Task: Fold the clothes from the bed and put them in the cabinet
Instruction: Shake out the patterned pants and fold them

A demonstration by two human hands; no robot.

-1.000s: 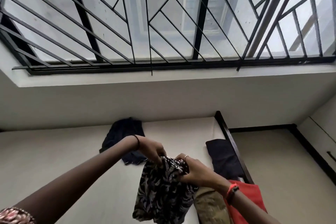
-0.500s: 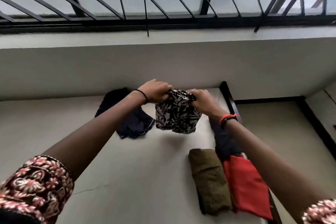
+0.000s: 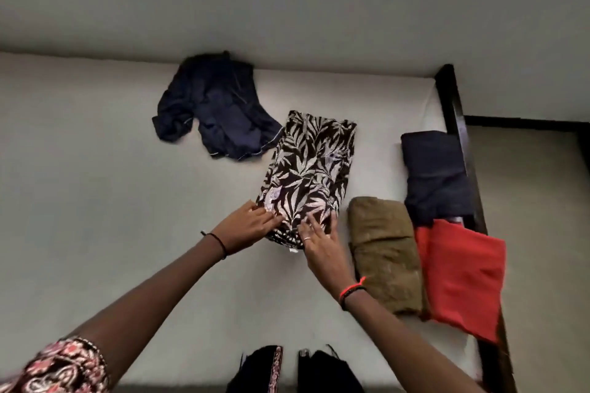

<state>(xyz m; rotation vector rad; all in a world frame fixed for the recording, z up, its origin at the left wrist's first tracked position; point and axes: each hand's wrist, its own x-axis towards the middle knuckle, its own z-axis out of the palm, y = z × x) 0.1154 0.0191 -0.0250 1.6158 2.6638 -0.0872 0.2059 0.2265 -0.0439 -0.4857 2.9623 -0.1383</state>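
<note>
The leafy cloth (image 3: pixel 306 169) is lying in a long strip on the bed (image 3: pixel 95 201), its near end sitting under my fingers. My left hand (image 3: pixel 247 228) is pressing straight fingers on the near left corner. My right hand (image 3: pixel 321 244) is resting on the near edge, fingers spread. When I am folding it over, the thin layers could be slipping apart. Past my fingers the crumpled blue cloth (image 3: pixel 217 108) is touching its far corner and could be getting dragged. Right of my fingers, the red cloth (image 3: pixel 459 274) is hanging off the bed and could be falling.
</note>
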